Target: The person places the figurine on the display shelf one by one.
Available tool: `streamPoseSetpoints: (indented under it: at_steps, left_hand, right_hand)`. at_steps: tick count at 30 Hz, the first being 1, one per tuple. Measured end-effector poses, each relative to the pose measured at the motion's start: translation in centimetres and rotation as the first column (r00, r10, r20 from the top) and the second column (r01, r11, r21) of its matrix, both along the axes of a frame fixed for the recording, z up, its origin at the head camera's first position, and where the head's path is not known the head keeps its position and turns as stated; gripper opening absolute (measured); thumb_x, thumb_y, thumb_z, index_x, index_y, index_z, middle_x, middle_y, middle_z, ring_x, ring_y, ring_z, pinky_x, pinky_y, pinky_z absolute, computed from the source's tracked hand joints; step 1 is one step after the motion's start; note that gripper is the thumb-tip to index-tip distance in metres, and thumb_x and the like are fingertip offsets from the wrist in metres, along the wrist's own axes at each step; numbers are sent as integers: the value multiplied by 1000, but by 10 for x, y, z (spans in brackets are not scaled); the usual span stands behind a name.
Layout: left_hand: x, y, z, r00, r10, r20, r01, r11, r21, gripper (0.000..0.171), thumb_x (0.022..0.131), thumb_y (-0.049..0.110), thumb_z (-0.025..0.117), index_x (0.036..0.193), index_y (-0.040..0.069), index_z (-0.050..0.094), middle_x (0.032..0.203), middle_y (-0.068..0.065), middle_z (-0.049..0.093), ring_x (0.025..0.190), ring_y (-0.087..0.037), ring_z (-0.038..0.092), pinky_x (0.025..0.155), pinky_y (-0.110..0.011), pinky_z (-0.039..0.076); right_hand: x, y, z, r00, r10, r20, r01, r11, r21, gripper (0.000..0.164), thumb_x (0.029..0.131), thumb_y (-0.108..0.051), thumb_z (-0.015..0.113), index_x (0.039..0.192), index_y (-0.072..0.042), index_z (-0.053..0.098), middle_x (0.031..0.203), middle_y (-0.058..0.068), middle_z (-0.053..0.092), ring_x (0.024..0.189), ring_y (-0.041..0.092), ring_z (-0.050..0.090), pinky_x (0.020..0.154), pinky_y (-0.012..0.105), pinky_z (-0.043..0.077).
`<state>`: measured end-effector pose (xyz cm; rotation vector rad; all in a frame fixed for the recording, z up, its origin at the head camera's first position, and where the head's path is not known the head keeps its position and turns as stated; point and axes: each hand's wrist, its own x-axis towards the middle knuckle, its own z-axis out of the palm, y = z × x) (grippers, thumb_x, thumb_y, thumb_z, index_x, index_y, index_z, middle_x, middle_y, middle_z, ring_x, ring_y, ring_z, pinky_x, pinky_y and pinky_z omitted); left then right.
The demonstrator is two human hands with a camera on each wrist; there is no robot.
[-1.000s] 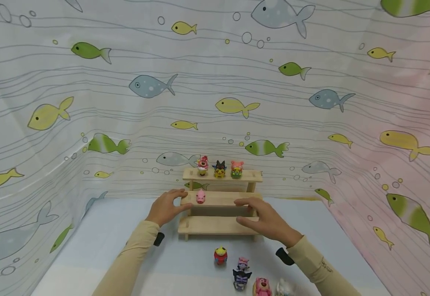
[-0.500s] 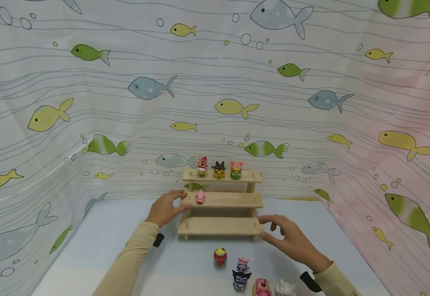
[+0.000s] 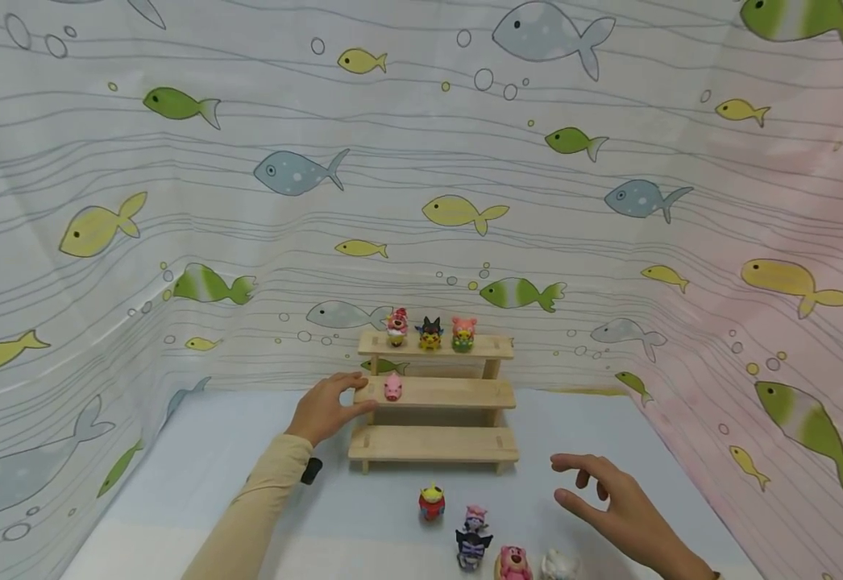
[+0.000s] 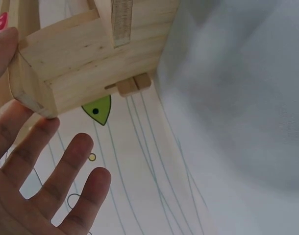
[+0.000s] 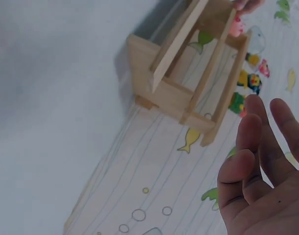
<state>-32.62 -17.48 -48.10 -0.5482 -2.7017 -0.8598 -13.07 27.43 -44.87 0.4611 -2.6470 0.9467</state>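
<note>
At the bottom edge of the head view lie a pink bear (image 3: 514,562) and a white figure (image 3: 559,565), both cut off; the white one's features are hard to make out. A dark figure (image 3: 473,550) stands just left of them, partly covering a pink-topped figure (image 3: 475,518) behind it.

To their right, above the table (image 3: 588,427), hangs the right hand (image 3: 613,511), its fingers loosely bent, the thumb apart, holding nothing and well apart from the stand (image 3: 432,441). Its wrist runs out of the picture. A red figure (image 3: 432,503) stands in front of the stand.

The left hand (image 3: 327,409) grips the left end of the middle shelf, thumb at the front edge and nearer fingers at the back; in the left wrist view the other two stretch free, and the thumb is cut off. Just right of that thumb sits a pig (image 3: 392,387), only a pink scrap in that view.

On the top shelf stand three figures (image 3: 430,333), their details too small to tell, before a fish-patterned backdrop (image 3: 458,129).
</note>
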Motion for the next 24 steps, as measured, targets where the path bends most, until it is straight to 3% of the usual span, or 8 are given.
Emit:
streamPoseSetpoints:
  at_steps: [7, 13, 18, 24]
  left_hand:
    - [-1, 0, -3, 1000, 11, 9, -11, 1000, 0, 63, 85, 58, 76, 132, 17, 69, 145, -2, 58, 130, -35, 55, 101, -57, 47]
    - [-1, 0, -5, 1000, 2, 18, -3, 1000, 5, 63, 85, 58, 76, 132, 17, 69, 145, -3, 58, 129, -36, 55, 101, -58, 47]
    - [-1, 0, -4, 1000, 5, 14, -6, 1000, 15, 62, 85, 57, 77, 132, 17, 70, 145, -2, 58, 128, -36, 56, 100, -58, 47]
    - [-4, 0, -5, 1000, 3, 5, -4, 999, 33, 60, 84, 53, 79, 131, 17, 70, 143, -2, 60, 128, -35, 56, 98, -57, 49]
  right_hand:
    - [16, 8, -12, 993, -28, 114, 32, 999, -35, 38, 93, -40, 75, 128, -39, 62, 115, -20, 66, 87, 5, 54, 67, 24, 44]
    - [25, 12, -28, 965, 7, 262, 7, 999, -54, 37, 96, -41, 71, 131, -34, 62, 115, -11, 67, 86, 10, 54, 62, 27, 41]
    - [31, 13, -35, 928, 34, 372, 10, 993, -115, 39, 98, -37, 69, 133, -22, 63, 117, 4, 68, 85, 10, 54, 61, 27, 40]
    - [37, 14, -36, 862, 67, 503, 19, 986, -163, 42, 101, -34, 64, 138, -12, 61, 123, 11, 65, 87, 13, 53, 62, 30, 39]
